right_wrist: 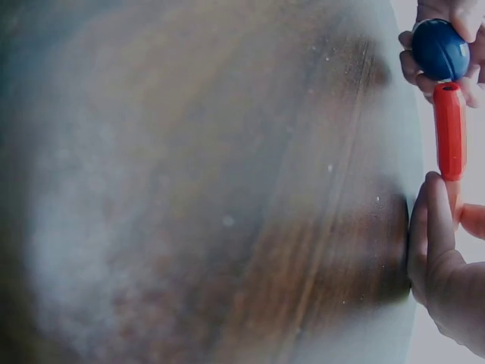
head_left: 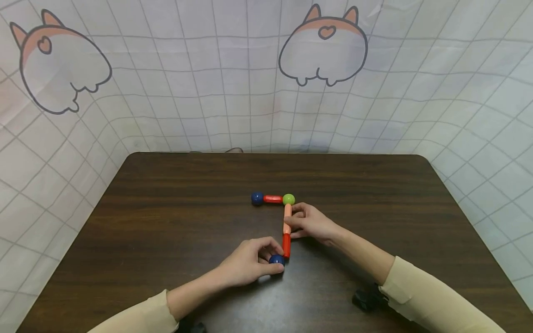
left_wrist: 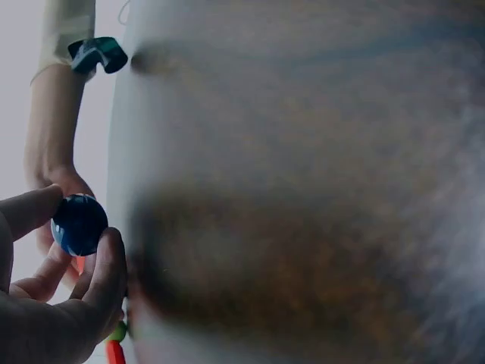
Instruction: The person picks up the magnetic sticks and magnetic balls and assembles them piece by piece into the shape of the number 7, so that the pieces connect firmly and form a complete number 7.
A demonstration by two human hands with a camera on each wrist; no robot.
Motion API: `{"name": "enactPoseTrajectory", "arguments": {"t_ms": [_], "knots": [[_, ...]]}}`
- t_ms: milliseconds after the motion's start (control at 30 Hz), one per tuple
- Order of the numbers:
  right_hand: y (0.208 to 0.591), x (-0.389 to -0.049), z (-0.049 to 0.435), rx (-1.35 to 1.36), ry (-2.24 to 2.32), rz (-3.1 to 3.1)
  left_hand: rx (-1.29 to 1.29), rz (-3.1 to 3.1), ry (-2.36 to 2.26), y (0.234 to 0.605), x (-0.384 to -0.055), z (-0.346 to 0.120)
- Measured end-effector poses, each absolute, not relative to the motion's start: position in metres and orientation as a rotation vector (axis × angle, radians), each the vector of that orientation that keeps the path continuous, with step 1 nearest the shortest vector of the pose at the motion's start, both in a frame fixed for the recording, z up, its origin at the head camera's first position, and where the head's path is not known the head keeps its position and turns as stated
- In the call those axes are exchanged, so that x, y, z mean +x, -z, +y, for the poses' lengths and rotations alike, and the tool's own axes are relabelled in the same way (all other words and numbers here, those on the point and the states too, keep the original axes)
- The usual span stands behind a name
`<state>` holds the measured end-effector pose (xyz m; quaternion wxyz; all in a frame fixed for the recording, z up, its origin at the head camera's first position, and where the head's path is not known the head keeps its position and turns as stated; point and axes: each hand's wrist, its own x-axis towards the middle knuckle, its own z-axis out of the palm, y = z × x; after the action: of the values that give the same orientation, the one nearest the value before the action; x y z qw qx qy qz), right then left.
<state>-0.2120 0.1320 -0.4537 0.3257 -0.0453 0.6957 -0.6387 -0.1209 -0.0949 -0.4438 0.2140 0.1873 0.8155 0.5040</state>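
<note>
My left hand (head_left: pixel 249 262) pinches a dark blue ball (head_left: pixel 276 261) between thumb and fingertips, low over the tabletop. Right beside that ball is the free end of a red rod (head_left: pixel 286 246); whether they touch I cannot tell. The red rod lines up end to end with a peach-orange rod (head_left: pixel 288 218), which my right hand (head_left: pixel 313 224) holds between thumb and fingers. At the orange rod's far end sits a lime green ball (head_left: pixel 288 199). From it another red rod (head_left: pixel 273 199) runs left to a second dark blue ball (head_left: pixel 257 198). In the right wrist view the held blue ball (right_wrist: pixel 441 50) appears just above the red rod's end.
A dark brown wooden table (head_left: pixel 175 222) lies under everything. White grid-patterned cloth (head_left: pixel 200 92) with cartoon drawings hangs behind it and along both sides. A black wrist device (head_left: pixel 364 300) is at the right sleeve.
</note>
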Motion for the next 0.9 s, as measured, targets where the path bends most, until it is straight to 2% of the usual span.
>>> {"name": "enactPoseTrajectory", "arguments": {"t_ms": [900], "knots": [[0.455,-0.212,0.133,-0.157,1.683,1.824,0.416,2.173,-1.537,0.45,-0.116,-0.082]]}}
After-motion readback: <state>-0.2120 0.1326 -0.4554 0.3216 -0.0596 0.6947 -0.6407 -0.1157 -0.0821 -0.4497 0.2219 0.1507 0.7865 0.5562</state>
